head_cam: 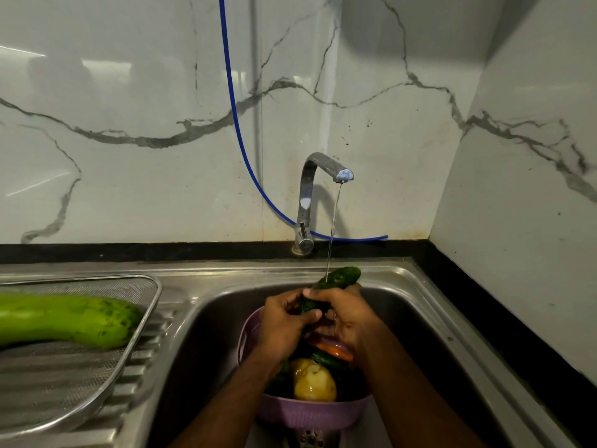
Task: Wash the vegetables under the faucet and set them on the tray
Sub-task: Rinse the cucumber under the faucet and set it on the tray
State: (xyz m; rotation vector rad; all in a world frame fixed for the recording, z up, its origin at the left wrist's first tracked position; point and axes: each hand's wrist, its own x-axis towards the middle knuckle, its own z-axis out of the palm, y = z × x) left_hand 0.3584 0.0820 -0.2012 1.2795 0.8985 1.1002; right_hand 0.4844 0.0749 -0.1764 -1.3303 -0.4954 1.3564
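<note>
- The cucumber [339,278] was dark green and bumpy, tilted, its upper end under the thin water stream from the faucet [323,176].
- The pale green gourd [64,318] lay on the mesh tray [64,383] at the left.
- A yellow potato [315,383] and other vegetables were in the purple basket [310,415] in the sink [420,318].

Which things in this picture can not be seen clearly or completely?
- Head view: the cucumber has its lower half hidden by both hands (left, right).
- The basket contents: only a potato is clear; the rest is dark and under the arms.
- The gourd and tray are cut off by the left edge.
- The sink drain is cut off by the bottom edge.
</note>
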